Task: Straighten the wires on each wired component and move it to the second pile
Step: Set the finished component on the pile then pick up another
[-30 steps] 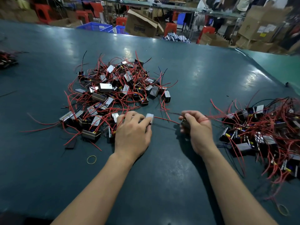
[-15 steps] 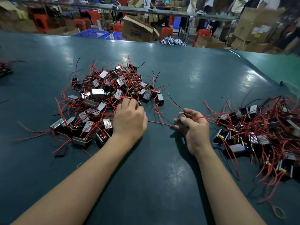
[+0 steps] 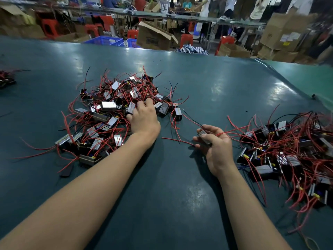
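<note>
A tangled pile of small silver-and-black wired components (image 3: 115, 112) with red wires lies left of centre on the dark green table (image 3: 180, 186). A second pile (image 3: 292, 152) spreads at the right. My left hand (image 3: 144, 118) reaches into the first pile, its fingertips down among the components; what they touch is hidden. My right hand (image 3: 214, 143) grips one small component (image 3: 202, 135) between thumb and fingers, just left of the second pile. Red and black wires trail out of that hand to both sides.
A few more wired parts (image 3: 6, 79) sit at the far left table edge. A small black piece (image 3: 65, 171) lies near the first pile. Cardboard boxes (image 3: 155, 37), blue crates and red stools stand beyond the table's far edge, with people at benches behind.
My left hand has let go of the component and moved forward into the first pile. My right hand keeps the component and has drifted a little toward the second pile.
</note>
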